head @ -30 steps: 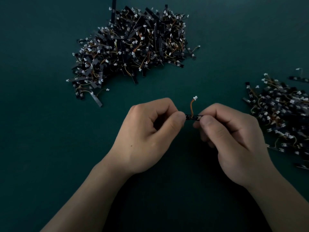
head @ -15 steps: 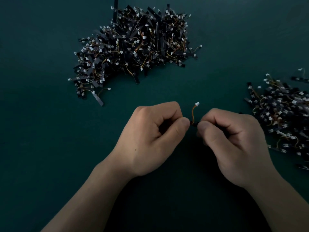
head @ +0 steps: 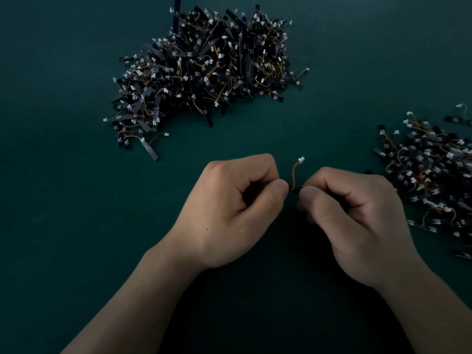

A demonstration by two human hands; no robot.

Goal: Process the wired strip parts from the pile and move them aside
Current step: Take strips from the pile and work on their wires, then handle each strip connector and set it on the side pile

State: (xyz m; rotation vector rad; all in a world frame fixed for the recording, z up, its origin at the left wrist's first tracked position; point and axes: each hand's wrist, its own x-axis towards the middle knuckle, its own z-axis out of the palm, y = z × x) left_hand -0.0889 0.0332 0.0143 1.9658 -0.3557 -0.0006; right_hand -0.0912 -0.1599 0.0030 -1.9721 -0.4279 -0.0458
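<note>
Dark green mat (head: 76,226), left hand (head: 229,208) and right hand (head: 357,221) both pinching 1 wired strip (head: 295,188). Looks featherlight and bendy, I'd hold the black ends, not that flimsy wire (head: 293,175).

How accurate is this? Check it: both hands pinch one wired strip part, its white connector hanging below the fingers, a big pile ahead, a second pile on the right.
One error: in the head view the white connector stands above the fingers, not below. The left hand and right hand do pinch the wired strip part; the big pile and second pile lie as stated.
</note>
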